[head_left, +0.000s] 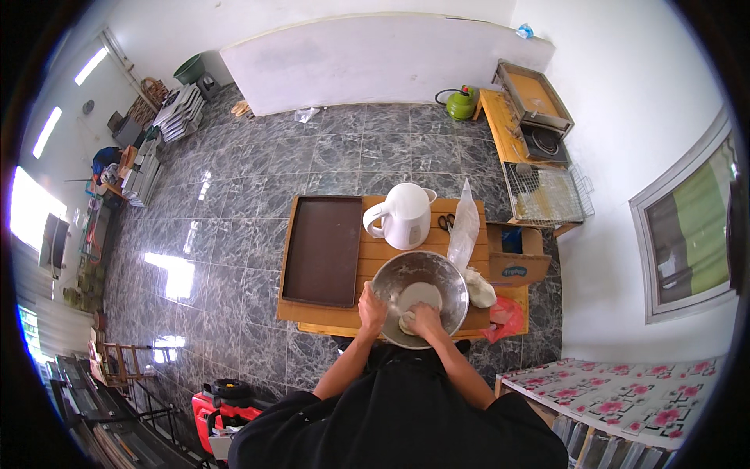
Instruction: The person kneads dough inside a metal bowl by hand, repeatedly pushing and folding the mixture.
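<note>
A wide metal mixing bowl (451,281) sits at the front edge of the wooden table (377,268), close to my body. My left hand (372,310) is closed on the bowl's left rim. Inside the bowl, my right hand (424,319) is closed over a small pale lump of dough (406,321); its fingers are partly hidden. White flour-like residue coats the bowl's wall. Behind the bowl stand a white electric kettle (408,219) and a clear plastic bag (465,227), with black-handled scissors (446,222) between them. A dark rectangular baking tray (321,250) lies on the left.
Right of the bowl are a whitish bundle (480,288), a red plastic bag (505,318) and a cardboard box (519,266). Farther right, a wooden bench (504,129) holds a wire rack (547,195). A green gas cylinder (460,105) stands beyond. A flowered cloth (617,395) covers a surface near right.
</note>
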Motion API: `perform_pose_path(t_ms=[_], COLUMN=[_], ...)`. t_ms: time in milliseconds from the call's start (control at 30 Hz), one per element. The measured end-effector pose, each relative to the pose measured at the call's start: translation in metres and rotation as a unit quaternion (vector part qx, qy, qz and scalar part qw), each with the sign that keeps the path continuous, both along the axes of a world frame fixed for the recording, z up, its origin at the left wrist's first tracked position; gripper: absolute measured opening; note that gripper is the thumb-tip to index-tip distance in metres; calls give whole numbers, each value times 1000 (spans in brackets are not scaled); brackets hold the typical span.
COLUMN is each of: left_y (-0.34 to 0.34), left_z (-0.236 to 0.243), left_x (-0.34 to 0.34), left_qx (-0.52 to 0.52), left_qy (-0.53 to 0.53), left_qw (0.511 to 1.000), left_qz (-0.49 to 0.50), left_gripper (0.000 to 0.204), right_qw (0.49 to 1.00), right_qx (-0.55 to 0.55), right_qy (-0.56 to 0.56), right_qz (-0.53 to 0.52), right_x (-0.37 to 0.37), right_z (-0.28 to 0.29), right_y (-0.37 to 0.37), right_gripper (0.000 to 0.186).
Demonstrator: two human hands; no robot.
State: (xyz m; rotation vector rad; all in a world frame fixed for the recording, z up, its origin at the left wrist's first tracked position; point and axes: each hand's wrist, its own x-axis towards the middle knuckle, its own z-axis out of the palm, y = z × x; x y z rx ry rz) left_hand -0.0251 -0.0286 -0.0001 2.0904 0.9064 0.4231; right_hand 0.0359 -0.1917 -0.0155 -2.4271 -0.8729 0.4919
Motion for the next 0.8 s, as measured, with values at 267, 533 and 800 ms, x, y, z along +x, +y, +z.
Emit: perform_pose_path(t_ms=[267, 533, 800], left_y=[7, 10, 20], left_z=[-4, -8, -8], left_x=[-4, -4, -5], left_qx=[38, 28, 69], left_qy=[1, 8, 32], left_qw=[999, 1000, 997], left_qz=[-1, -11, 1], left_gripper=[48, 44, 45], right_qw=[996, 979, 972], right_qx=[45, 45, 200], right_qy=[38, 70, 100], right_qz=[65, 186, 71], right_x=[-4, -3, 13], right_z=[42, 20, 22], right_y=[5, 4, 3], right_gripper=[37, 28, 23])
